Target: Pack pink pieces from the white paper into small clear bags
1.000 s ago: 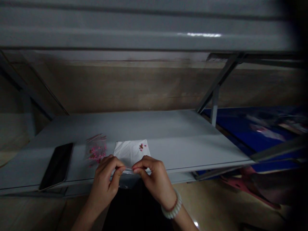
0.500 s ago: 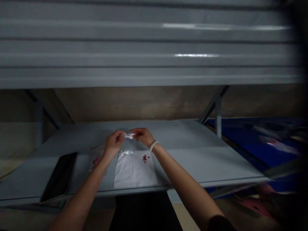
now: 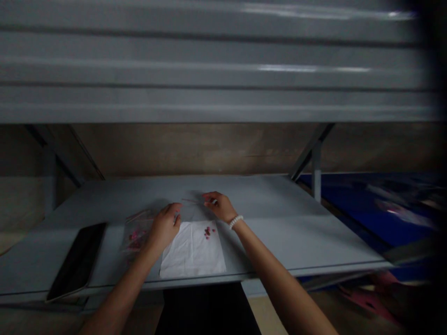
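Note:
My left hand point(image 3: 164, 228) and my right hand point(image 3: 218, 205) rest low on the grey shelf point(image 3: 279, 218), just beyond a white tissue point(image 3: 192, 256). Between them a small clear bag point(image 3: 192, 207) lies flat on the shelf, faint in the dim light. The right fingers pinch its right edge. The left fingers curl at its left corner. A few small red beads point(image 3: 208, 231) sit on the tissue near my right wrist, which wears a white bead bracelet. My left hand partly covers a clear packet of pink beads point(image 3: 134, 235).
A dark phone point(image 3: 77, 260) lies at the shelf's left front. Another grey shelf point(image 3: 209, 97) hangs close overhead. A slanted metal brace point(image 3: 309, 151) and post stand at the back right, with blue sheeting point(image 3: 366, 200) beyond.
Both hands carried the clear bag from the shelf's front edge out over the tissue, then lowered it onto the shelf behind the tissue. The hands have drawn a little apart.

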A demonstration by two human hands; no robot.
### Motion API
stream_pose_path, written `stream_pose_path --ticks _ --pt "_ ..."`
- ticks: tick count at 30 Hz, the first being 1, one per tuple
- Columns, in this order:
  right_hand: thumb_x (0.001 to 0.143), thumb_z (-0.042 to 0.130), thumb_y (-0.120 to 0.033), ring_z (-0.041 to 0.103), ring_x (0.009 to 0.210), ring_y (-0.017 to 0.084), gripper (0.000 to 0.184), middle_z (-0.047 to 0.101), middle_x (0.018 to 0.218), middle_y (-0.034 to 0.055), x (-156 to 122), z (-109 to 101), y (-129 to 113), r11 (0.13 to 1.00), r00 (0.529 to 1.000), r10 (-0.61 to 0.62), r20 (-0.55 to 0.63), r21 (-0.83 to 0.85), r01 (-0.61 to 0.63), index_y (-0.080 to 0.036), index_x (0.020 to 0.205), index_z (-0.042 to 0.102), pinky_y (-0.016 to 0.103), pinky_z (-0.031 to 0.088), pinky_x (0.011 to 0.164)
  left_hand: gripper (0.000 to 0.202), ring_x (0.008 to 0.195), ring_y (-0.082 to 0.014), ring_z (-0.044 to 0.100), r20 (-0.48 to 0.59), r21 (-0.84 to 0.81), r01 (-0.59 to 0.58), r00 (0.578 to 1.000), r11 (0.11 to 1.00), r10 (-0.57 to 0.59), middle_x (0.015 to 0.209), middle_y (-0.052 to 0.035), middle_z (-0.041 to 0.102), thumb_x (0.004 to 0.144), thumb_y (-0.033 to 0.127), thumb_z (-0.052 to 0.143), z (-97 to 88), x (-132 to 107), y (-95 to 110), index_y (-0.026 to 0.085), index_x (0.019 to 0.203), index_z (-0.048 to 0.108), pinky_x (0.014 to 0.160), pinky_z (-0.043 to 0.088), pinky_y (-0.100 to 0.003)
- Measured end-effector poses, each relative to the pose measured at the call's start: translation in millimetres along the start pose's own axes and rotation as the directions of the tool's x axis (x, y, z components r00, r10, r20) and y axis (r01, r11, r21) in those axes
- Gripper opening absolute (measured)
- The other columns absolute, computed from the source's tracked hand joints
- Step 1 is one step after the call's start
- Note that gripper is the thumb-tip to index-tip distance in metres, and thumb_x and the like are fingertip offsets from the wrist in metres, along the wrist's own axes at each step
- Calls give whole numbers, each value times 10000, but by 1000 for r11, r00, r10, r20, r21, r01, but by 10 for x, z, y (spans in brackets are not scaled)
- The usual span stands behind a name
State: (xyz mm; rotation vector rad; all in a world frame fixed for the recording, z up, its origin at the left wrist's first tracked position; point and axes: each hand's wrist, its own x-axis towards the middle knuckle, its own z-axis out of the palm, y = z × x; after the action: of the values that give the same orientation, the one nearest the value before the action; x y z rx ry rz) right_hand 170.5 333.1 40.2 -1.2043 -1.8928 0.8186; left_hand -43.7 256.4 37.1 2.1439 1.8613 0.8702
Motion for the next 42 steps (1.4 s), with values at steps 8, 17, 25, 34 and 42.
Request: stream_pose_path --ticks 8,17,25,34,42 --pt "715 687 -119 586 717 163 122 679 775 54 -780 -167 28 944 987 -78 137 -308 117 -177 808 738 269 434 682 316 1115 -247 521 90 19 -310 947 950 307 1189 -54 588 830 204 552 108 -808 296 253 1142 564 949 436 -441" --pt "715 657 -66 596 748 168 146 675 750 49 -689 -89 -16 943 989 -111 101 -302 137 -181 749 740 267 433 729 260 1103 -255 508 95 76 -266 961 961 258 1169 -58 584 842 220 545 150 -815 391 247 1097 585 918 423 -446" --pt "712 664 -84 599 709 156 128 677 764 51 -702 -22 24 967 989 -77 123 -234 104 -176 755 742 257 439 681 269 1092 -263 510 94 49 -276 958 960 270 1169 -66 587 837 228 551 174 -817 354 248 1103 587 907 431 -451" --pt "764 614 -104 577 725 172 133 662 778 69 -713 39 -180 975 996 -65 63 -208 77 -160 780 733 286 443 707 162 1019 -224 565 -201 52 -165 964 985 172 1046 -50 641 864 204 509 -84 -829 109 233 996 598 928 439 -400" --pt "732 562 -9 500 1077 230 466 595 1158 93 -652 973 -992 890 887 -377 266 -161 426 -206 1149 633 373 384 942 358 994 -287 600 -326 115 219 930 969 -171 1085 -118 640 810 381 554 -341 -804 -577 175 1101 575 875 483 -428"
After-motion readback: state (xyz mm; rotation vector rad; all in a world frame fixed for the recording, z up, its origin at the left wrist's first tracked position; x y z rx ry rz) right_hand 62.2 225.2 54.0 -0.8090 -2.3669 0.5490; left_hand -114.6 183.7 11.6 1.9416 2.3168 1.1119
